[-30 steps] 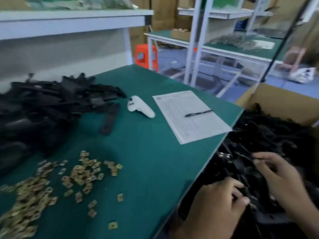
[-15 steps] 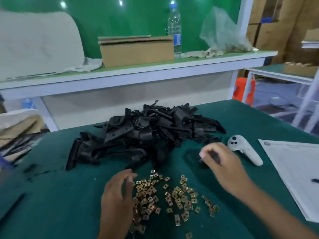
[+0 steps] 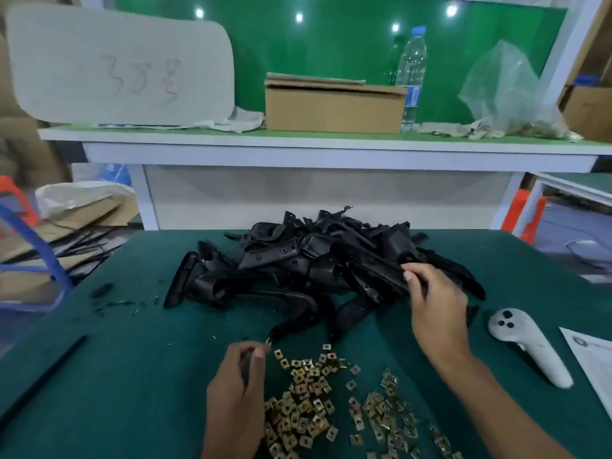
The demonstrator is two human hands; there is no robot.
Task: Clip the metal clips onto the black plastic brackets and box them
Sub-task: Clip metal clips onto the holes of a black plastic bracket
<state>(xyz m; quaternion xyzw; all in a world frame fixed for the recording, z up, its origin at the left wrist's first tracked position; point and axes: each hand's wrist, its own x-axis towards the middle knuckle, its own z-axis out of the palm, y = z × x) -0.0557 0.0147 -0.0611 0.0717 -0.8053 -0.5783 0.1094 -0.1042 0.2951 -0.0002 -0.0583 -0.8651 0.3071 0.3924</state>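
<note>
A heap of black plastic brackets [image 3: 314, 260] lies in the middle of the green table [image 3: 132, 359]. Nearer to me, several brass-coloured metal clips [image 3: 308, 402] are scattered in a loose pile. My left hand [image 3: 235, 385] hovers at the left edge of the clips, fingers curled, pinching one small metal clip [image 3: 267, 341] at its fingertips. My right hand [image 3: 433, 309] reaches into the right side of the bracket heap, its thumb and fingers closed round a black bracket [image 3: 381, 276] that still lies in the pile.
A white handheld controller [image 3: 526, 346] and a printed sheet [image 3: 592, 362] lie at the right of the table. A thin black strip [image 3: 43, 376] lies at the left. On the shelf behind stand a cardboard box [image 3: 334, 107], a water bottle [image 3: 410, 71] and a plastic bag [image 3: 510, 94].
My view has swung from the box at the right back to the table. My left hand has lifted a clip from the pile. My right hand has moved up into the bracket heap.
</note>
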